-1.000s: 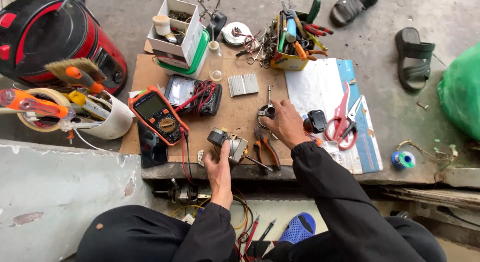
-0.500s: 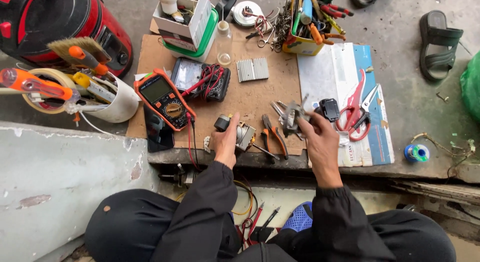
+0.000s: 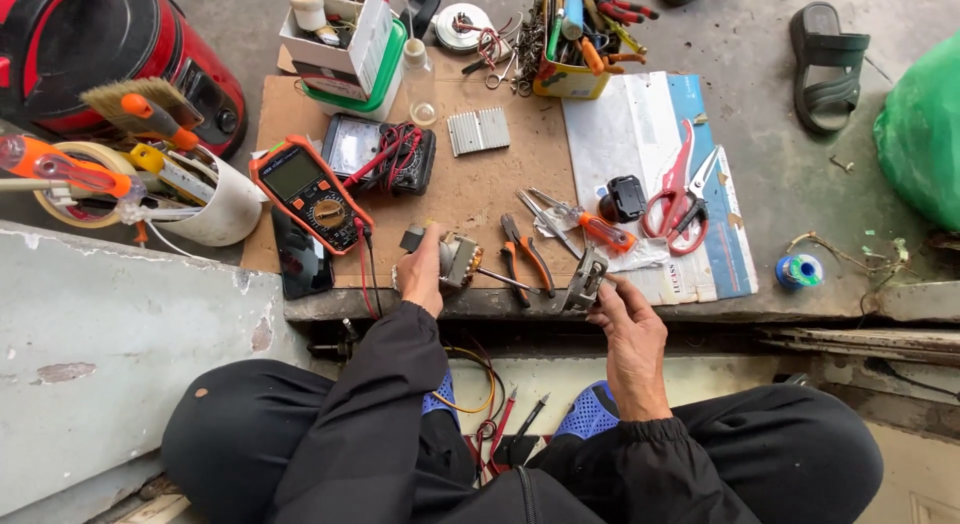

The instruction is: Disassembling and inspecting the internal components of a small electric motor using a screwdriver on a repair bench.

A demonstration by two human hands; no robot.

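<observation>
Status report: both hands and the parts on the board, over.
Left hand grips small motor. Right hand holds metal bracket. Pliers lie between.

An informal repair workshop on a bare concrete floor is shown: an orange-cased digital multimeter, red-handled scissors, orange-handled pliers and a yellow box of screwdrivers are spread over a brown cardboard sheet.

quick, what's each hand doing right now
Left hand: closed on the small metal motor with copper windings.
Right hand: holding a grey metal bracket plate.
</observation>
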